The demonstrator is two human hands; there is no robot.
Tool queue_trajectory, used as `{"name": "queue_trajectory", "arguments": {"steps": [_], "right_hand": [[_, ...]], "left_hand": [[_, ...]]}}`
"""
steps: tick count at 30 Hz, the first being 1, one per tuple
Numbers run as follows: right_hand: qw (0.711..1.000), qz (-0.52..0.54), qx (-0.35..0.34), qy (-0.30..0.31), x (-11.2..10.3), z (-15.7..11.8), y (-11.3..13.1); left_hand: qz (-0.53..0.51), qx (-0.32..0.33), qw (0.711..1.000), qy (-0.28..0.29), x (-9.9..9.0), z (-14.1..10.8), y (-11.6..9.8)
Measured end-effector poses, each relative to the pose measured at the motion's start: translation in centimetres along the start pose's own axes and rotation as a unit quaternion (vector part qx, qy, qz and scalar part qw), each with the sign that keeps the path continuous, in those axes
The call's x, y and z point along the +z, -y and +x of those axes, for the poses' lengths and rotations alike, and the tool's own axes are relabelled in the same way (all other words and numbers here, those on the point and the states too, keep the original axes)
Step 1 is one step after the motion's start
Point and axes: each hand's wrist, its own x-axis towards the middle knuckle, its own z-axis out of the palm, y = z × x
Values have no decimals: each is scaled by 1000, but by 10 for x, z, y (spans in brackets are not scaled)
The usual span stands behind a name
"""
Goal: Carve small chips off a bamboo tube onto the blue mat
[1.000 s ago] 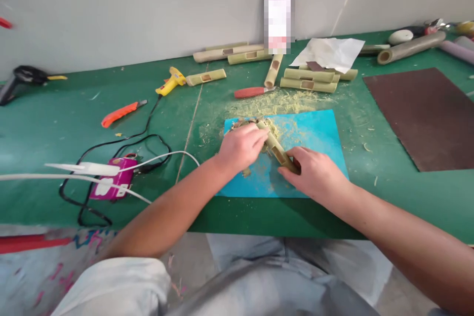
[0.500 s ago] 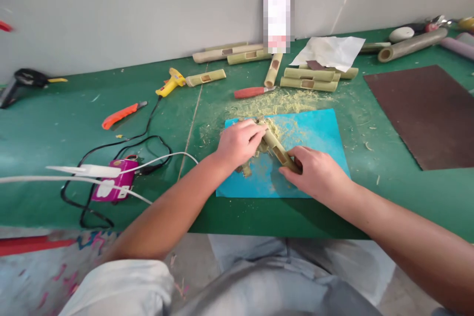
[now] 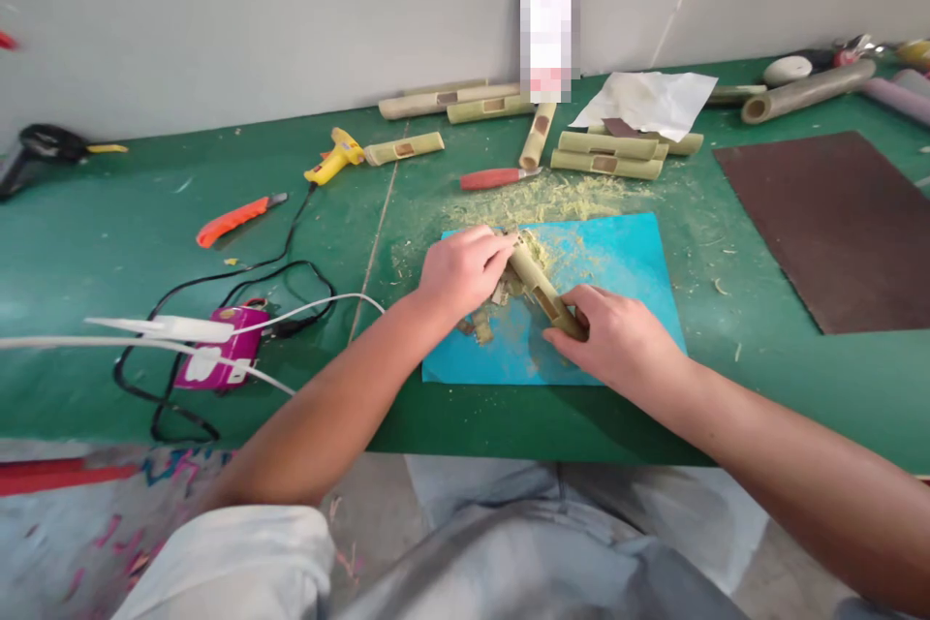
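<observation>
My right hand (image 3: 617,334) grips the near end of a pale green bamboo tube (image 3: 534,276) with a rectangular slot in its side. The tube lies slantwise over a blue sheet (image 3: 625,262). At its far end, my left hand (image 3: 465,266) has its fingers closed against the tube; whether they also pinch a small piece of something is hidden. Torn brownish scraps (image 3: 480,325) lie below the left hand. Yellowish bamboo dust (image 3: 538,252) covers part of the sheet beside the tube.
Behind the sheet lie a red-handled knife (image 3: 494,178) and several slotted bamboo tubes (image 3: 606,163). To the left are a yellow glue gun (image 3: 338,158), an orange cutter (image 3: 236,221) and a purple power box (image 3: 229,344) with cords. A dark brown sheet (image 3: 835,232) is at right.
My left hand has shifted slightly left and up at the tube's far end. My right hand keeps its grip, and the tube lies nearly as before.
</observation>
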Motion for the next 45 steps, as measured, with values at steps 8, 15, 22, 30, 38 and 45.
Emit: {"name": "queue_trajectory", "arguments": {"steps": [8,15,22,30,38,45], "right_hand": [[1000,-6,11,3,1,0,4],[1000,-1,10,11,0,-1,4],[1000,2,15,18,0,0,5],[1000,0,14,15,0,-1,4],[1000,-3,9,12,2,0,5],[1000,-1,7,14,3,-1,4]], "left_hand": [[-6,10,1000,6,1,-3,-4],[-11,0,1000,15,-1,-4,-2],[-15,26,999,23,-1,-5,-5],[-18,29,999,27,-5,-8,-4],[-8,29,999,25,-4,-7,-6],[-35,33,998,34,-2,-7,3]]}}
